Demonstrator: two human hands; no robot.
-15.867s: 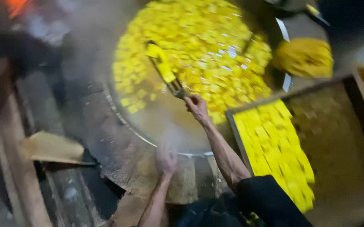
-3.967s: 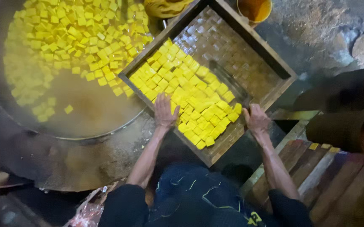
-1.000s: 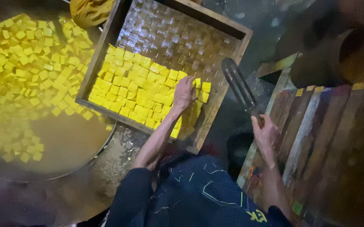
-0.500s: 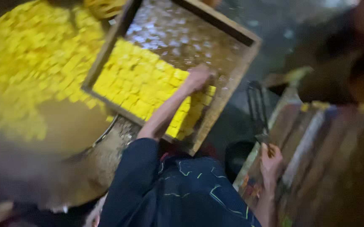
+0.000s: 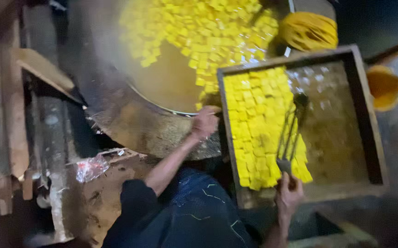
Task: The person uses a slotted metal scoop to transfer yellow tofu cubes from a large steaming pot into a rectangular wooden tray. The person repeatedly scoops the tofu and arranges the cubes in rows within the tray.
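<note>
A crumpled clear plastic wrapper [image 5: 90, 167] w/ red print lies well left of the wooden tray [image 5: 369, 119], on brown dirt-coloured ground beside weathered planks [image 5: 11, 115]; print too blurred to make out. No other packages or signs show.

The tray is a dark square frame w/ a woven, wet-looking base, sitting just right of the big round wok [image 5: 162, 87]. Yellow cubes [image 5: 258, 119] fill approx. the tray's left half in neat rows; the right half is bare mesh. The wok holds cloudy yellow-brown liquid, and more loose yellow cubes [image 5: 199, 32] float in it, thick towards the far side. Its rim looks crusted and rough, steam hazing the left part.

The left hand [image 5: 204, 123] is at the tray's near-left corner, where tray meets wok rim, fingers curled over the edge; grip itself is blurred, can't tell if it clenches. The right hand [image 5: 288, 195] is at the tray's near edge, closed round the handle of a long metal skimmer [image 5: 291, 133], whose slotted blade lies over the cubes, pointing into the tray.

Beyond the tray's far-left corner sits a bundled yellow cloth [image 5: 309, 30]; off its right side, an orange bowl [image 5: 382, 87]. Dark blue clothing [image 5: 185, 216] fills the space below the tray.
</note>
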